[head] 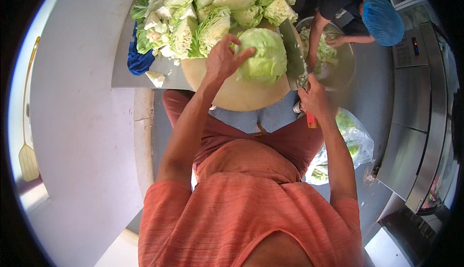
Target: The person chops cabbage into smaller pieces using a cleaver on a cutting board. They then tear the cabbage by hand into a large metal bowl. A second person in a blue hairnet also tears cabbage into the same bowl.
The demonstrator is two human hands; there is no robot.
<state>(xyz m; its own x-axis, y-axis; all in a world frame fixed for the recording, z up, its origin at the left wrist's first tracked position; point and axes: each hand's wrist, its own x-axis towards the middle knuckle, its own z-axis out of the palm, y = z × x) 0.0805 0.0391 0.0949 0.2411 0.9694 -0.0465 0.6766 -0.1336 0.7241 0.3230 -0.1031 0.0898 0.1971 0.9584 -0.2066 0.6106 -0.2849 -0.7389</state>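
A whole green cabbage sits on a round cutting board before me. My left hand is at its left side, fingers apart, with the thumb overlapping the leaves; whether it presses on the cabbage is unclear. In my right hand is the red handle of a cleaver. The broad blade stands along the cabbage's right side, with bits of leaf stuck to it. Cut cabbage pieces are heaped just beyond the board, many showing their pale layered insides.
A blue cloth lies on the metal table at left, near a cabbage scrap. At right, a co-worker in a blue hair net reaches into a large metal bowl of cabbage. A clear plastic bag stands on the floor.
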